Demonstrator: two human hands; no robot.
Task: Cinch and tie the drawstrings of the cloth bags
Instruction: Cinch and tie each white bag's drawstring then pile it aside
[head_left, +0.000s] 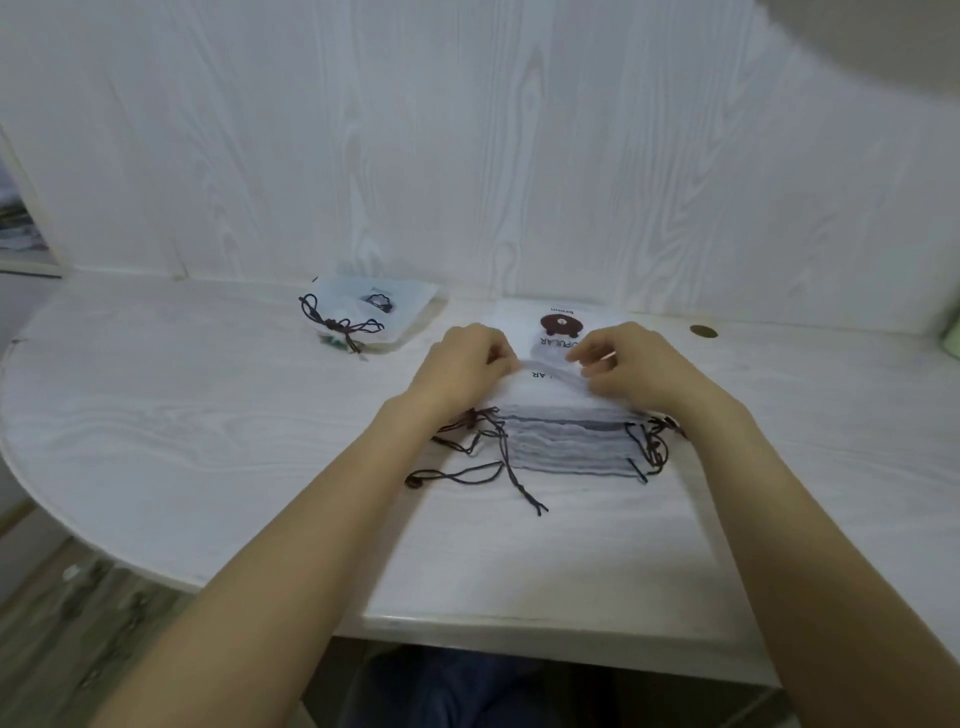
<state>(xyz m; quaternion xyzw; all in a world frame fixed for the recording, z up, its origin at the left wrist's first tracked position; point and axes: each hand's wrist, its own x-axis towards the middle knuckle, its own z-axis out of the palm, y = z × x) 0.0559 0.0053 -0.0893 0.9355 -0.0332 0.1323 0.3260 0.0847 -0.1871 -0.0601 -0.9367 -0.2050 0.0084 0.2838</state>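
A stack of white cloth bags (566, 441) lies on the table in front of me, dark drawstrings (478, 467) trailing from both sides of its near edge. The top bag (558, 332) carries a brown bear print and black lettering. My left hand (462, 364) pinches the top bag's near edge on the left. My right hand (628, 364) pinches the same edge on the right, and the cloth lifts slightly between them. Farther back on the left lies a bag with its dark drawstrings tied (363, 322).
The white wood-grain table (182, 415) has a curved left edge and a straight front edge. A white panelled wall (467, 156) rises right behind it. A small brass disc (703, 331) sits at the back right. A green object (953, 332) peeks in at the right border.
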